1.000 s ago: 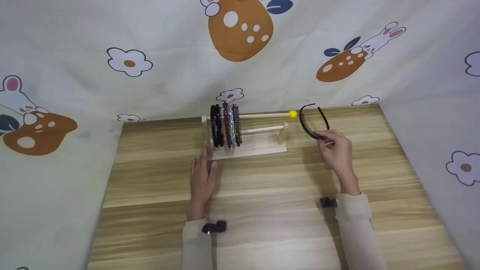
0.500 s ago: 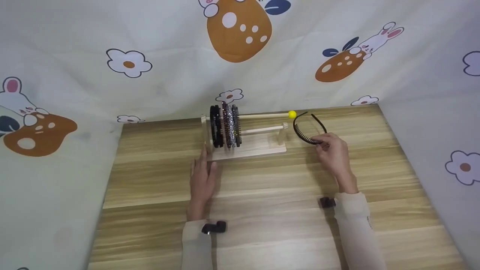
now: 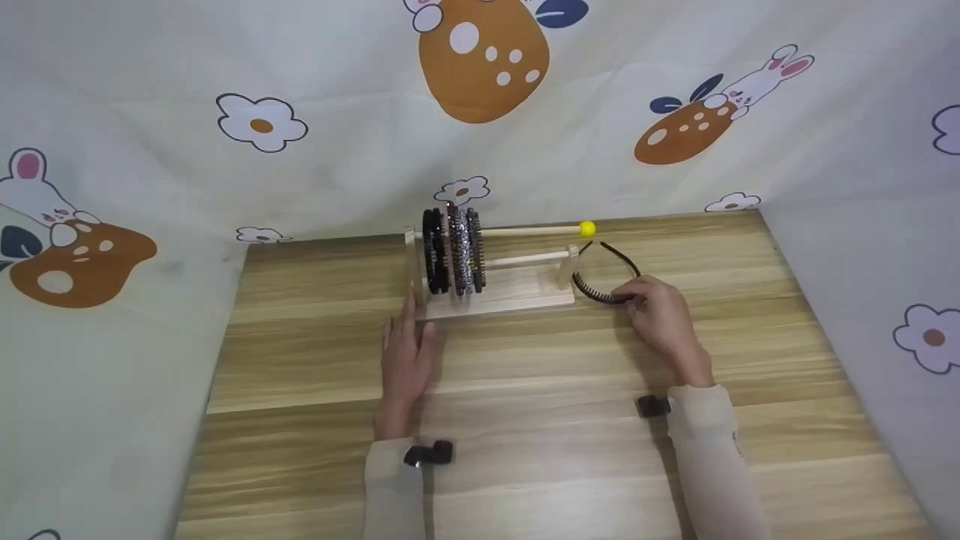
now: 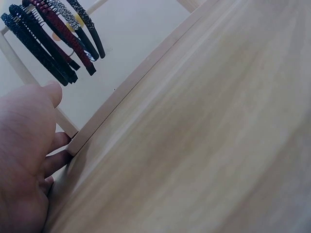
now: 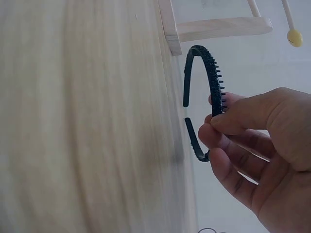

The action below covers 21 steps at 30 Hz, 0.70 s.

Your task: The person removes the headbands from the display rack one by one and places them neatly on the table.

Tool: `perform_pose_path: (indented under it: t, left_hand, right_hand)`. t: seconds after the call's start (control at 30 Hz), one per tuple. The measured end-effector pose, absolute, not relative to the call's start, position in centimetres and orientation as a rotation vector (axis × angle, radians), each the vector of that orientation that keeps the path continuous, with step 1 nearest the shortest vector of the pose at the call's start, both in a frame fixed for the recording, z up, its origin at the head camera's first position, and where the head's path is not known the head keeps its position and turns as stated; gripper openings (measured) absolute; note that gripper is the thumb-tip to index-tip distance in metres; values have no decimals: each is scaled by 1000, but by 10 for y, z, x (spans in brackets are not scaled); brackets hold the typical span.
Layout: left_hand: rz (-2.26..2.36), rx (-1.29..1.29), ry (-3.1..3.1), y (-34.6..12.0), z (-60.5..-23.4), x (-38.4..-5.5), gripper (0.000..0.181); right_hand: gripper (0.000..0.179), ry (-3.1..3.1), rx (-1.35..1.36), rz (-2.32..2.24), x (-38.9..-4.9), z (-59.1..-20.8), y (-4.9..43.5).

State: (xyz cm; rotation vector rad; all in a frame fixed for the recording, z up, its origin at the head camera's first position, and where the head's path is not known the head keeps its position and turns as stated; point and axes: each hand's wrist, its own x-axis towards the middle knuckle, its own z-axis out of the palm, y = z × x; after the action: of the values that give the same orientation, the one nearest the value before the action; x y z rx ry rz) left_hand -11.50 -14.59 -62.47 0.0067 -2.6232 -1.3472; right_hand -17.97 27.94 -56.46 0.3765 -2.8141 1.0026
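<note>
My right hand (image 3: 660,315) pinches a black toothed headband (image 3: 592,292) between thumb and fingers, beside the right end of a wooden rack (image 3: 502,306). In the right wrist view the same headband (image 5: 214,80) shows its row of teeth, its two ends close to each other. My left hand (image 3: 405,367) lies on the table with straight fingers reaching the rack's left end. The left wrist view shows these fingers (image 4: 58,158) at the corner of the rack's base (image 4: 126,92). Several headbands (image 3: 454,251), black, dark red and silver glittery, hang together on the rack's left part.
A long upper rod (image 3: 532,231) of the rack ends in a yellow ball (image 3: 587,229); a lower rod (image 3: 529,259) meets a short right post (image 3: 568,268). The wood-grain table (image 3: 525,420) is bordered by patterned cloth walls (image 3: 352,150) behind and at both sides.
My right hand has brought the black headband left and toward me, from right of the yellow ball to below it, by the short post. The left hand stays in place.
</note>
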Motion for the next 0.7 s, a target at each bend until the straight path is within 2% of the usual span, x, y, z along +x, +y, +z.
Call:
perform_pose_path:
  t: [0.4,0.7]
  left_hand:
    - [-1346,17,-2620,-146,-625,-116,67]
    - [-1340,13,-2607,-146,-627,-116,67]
  right_hand:
    - [31,-2857,391,1033,-183,-573,282]
    - [23,-2905,356,1057,-182,-575,282]
